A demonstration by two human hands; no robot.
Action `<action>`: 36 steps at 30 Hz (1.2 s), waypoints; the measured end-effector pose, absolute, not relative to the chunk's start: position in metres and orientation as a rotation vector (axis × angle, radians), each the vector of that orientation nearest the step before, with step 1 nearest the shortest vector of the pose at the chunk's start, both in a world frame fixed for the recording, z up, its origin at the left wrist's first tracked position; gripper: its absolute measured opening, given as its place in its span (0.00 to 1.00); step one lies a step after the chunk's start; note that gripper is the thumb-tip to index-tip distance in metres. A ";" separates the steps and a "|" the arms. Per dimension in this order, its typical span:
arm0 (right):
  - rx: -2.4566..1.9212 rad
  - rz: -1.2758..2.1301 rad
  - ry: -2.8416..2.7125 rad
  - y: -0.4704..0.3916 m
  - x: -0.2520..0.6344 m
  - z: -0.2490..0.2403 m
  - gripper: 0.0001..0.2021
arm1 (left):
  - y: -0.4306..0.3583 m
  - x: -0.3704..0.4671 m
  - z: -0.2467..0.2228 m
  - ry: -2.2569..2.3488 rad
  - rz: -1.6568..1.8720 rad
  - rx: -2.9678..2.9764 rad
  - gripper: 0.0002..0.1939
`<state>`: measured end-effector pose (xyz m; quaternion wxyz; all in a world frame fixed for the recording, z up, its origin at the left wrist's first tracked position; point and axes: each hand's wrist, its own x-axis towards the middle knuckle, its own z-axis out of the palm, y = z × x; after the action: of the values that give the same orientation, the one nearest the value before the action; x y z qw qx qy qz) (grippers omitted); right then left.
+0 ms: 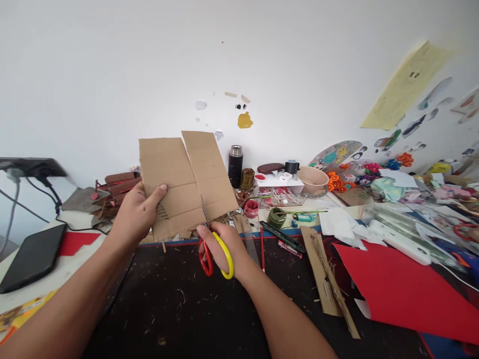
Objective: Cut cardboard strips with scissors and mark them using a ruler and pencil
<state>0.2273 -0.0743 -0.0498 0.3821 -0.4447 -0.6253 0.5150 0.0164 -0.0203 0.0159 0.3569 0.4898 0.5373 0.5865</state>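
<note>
My left hand [136, 212] grips a brown cardboard sheet [175, 194] by its left side, thumb lying on the front face. A long cut runs down from the sheet's top edge, and the strip [211, 172] right of it leans away from the rest. My right hand [224, 244] is closed on scissors [227, 257] with one yellow and one red handle loop. Their blades are at the cardboard near the lower end of the cut. Both hands are raised above the dark mat [168, 309].
A black phone [33, 257] lies at the left. Behind the mat are a black bottle [235, 167], paint jars [276, 217] and a pink bowl [313, 178]. Cardboard strips [324, 279] and a red sheet [407, 289] are at the right.
</note>
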 end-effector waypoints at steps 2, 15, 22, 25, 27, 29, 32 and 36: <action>-1.141 1.296 -1.607 -0.076 0.227 -0.048 0.25 | -0.020 0.016 0.015 1.393 1.506 1.256 0.20; -1.214 1.111 -1.673 -0.076 0.227 -0.046 0.26 | -0.021 0.016 0.013 1.402 1.485 1.352 0.20; -1.193 1.215 -1.627 -0.075 0.226 -0.054 0.26 | -0.016 0.018 0.005 1.377 1.507 1.269 0.20; -1.209 1.162 -1.668 -0.074 0.226 -0.055 0.27 | -0.018 0.019 0.007 1.376 1.506 1.246 0.19; -1.225 1.139 -1.684 -0.074 0.225 -0.055 0.26 | -0.020 0.020 0.010 1.381 1.502 1.234 0.18; -1.242 1.125 -1.687 -0.074 0.224 -0.055 0.24 | -0.022 0.021 0.013 1.389 1.498 1.224 0.17; -1.261 1.111 -1.685 -0.075 0.221 -0.055 0.22 | -0.023 0.020 0.015 1.402 1.487 1.213 0.15; -1.290 1.086 -1.676 -0.078 0.217 -0.056 0.20 | -0.019 0.017 0.010 1.412 1.468 1.204 0.16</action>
<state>0.2170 -0.0779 -0.0557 0.3729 -0.5035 -0.6540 0.4239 0.0173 -0.0193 0.0105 0.3781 0.4710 0.5526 0.5743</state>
